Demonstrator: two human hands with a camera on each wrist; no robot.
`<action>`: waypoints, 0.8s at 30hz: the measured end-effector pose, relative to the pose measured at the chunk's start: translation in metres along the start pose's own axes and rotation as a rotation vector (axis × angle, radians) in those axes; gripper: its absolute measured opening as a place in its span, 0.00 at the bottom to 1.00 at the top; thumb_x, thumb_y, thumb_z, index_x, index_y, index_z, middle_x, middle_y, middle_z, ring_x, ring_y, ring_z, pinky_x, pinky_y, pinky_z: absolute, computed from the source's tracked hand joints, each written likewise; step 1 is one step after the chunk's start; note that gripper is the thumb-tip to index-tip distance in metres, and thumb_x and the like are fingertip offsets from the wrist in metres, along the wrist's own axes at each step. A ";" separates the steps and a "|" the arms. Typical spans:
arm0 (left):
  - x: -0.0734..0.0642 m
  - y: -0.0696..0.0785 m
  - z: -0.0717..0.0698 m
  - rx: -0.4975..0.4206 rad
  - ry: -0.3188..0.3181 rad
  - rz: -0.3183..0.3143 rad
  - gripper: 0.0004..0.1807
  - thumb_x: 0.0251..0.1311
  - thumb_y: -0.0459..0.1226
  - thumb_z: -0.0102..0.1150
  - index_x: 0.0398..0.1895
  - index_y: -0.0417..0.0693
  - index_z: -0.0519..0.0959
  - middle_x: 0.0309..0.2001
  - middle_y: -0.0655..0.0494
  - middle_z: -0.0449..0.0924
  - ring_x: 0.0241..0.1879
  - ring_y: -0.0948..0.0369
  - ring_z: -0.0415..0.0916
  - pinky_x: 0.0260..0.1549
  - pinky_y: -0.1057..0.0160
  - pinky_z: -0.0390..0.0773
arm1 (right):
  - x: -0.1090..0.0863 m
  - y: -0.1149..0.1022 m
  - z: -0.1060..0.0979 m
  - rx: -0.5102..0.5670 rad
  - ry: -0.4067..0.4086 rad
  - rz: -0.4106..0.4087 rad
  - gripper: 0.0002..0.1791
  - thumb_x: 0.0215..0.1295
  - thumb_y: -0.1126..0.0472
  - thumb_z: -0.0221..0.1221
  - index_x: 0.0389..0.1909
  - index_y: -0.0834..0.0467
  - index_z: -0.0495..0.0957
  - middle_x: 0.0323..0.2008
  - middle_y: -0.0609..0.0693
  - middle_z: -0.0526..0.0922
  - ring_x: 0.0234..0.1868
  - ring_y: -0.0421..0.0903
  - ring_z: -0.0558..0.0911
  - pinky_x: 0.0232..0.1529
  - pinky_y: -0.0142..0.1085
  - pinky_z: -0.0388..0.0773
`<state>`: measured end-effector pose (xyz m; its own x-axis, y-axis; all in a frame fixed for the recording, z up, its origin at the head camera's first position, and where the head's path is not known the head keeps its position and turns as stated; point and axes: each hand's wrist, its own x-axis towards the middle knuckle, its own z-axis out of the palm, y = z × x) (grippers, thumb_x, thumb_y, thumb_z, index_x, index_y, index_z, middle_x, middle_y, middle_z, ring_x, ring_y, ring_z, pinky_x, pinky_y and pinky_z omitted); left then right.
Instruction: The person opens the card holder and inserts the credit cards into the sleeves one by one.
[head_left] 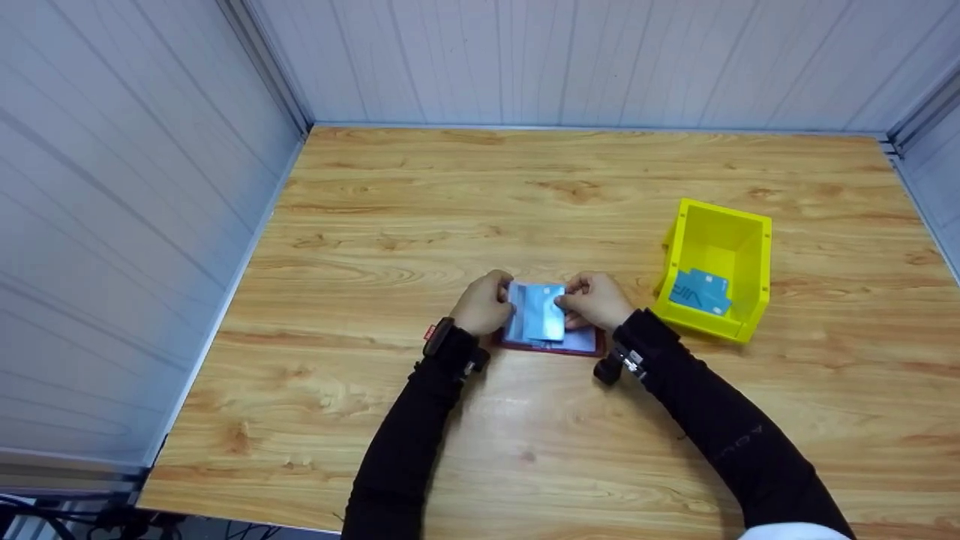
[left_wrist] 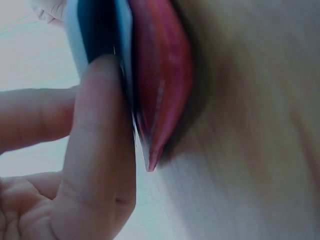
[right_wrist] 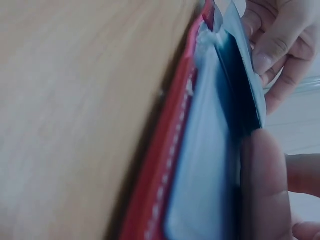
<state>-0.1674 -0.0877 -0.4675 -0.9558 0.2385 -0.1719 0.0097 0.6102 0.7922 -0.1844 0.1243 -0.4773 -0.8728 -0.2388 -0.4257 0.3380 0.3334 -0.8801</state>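
Observation:
A red card holder (head_left: 598, 345) with clear plastic sleeves lies spread on the table, its stitched red cover (right_wrist: 159, 165) visible in the right wrist view. Over its middle stands a light blue card (head_left: 544, 315), which appears to be at or in a raised sleeve; how far in, I cannot tell. My left hand (head_left: 482, 304) pinches the raised sleeve by its left edge, thumb toward me. From the other side my right hand (head_left: 600, 301) pinches the right edge of the blue card between thumb and fingers.
To the right stands a yellow bin (head_left: 762, 262) with several blue cards (head_left: 701, 291) inside. Wood-grain table (head_left: 420, 202) surrounds the holder. White panel walls (head_left: 465, 60) border the back and the sides.

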 end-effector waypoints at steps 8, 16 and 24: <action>0.001 0.002 0.001 0.010 0.013 0.003 0.27 0.55 0.26 0.54 0.61 0.32 0.71 0.32 0.57 0.70 0.37 0.59 0.70 0.40 0.64 0.73 | 0.000 -0.003 0.009 -0.052 0.041 -0.031 0.09 0.63 0.68 0.61 0.37 0.67 0.70 0.22 0.50 0.80 0.15 0.37 0.81 0.23 0.29 0.82; 0.002 0.002 0.002 0.010 0.015 -0.005 0.26 0.56 0.26 0.55 0.61 0.33 0.71 0.31 0.58 0.70 0.36 0.60 0.70 0.35 0.67 0.71 | -0.005 -0.006 0.013 -0.137 -0.018 -0.056 0.06 0.66 0.67 0.55 0.36 0.67 0.72 0.18 0.49 0.79 0.16 0.38 0.81 0.22 0.30 0.82; 0.002 0.003 0.003 -0.020 0.016 -0.013 0.26 0.56 0.25 0.55 0.61 0.32 0.70 0.30 0.58 0.69 0.33 0.61 0.69 0.32 0.70 0.68 | -0.005 -0.005 0.016 -0.121 -0.051 -0.081 0.06 0.66 0.69 0.51 0.40 0.70 0.70 0.22 0.50 0.75 0.16 0.39 0.81 0.24 0.32 0.83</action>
<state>-0.1679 -0.0831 -0.4674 -0.9603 0.2187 -0.1731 -0.0082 0.5981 0.8014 -0.1758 0.1090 -0.4744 -0.8754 -0.3143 -0.3673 0.2199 0.4177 -0.8816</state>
